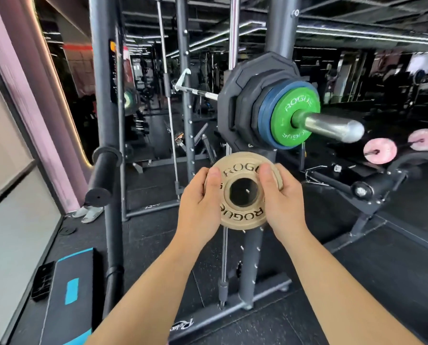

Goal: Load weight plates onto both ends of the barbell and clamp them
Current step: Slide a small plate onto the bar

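I hold a small tan plate [242, 219] marked ROGUE upright in front of me, its hole facing me. My left hand [199, 197] grips its left edge and my right hand [281, 195] grips its right edge, thumbs on the face. Above and to the right, the chrome barbell sleeve [332, 127] points toward me. On it sit a green plate [286, 118], a blue plate [265, 113] behind it and large black plates [235, 95] at the back. The tan plate hangs below and left of the sleeve's end, apart from it.
Grey rack uprights [103, 95] stand left and behind the plates, with a black padded roller [102, 178] sticking out at the left. A black bench [372, 185] stands at the right, pink plates [380, 150] beyond it. A blue-and-black step platform [71, 290] lies on the floor at the lower left.
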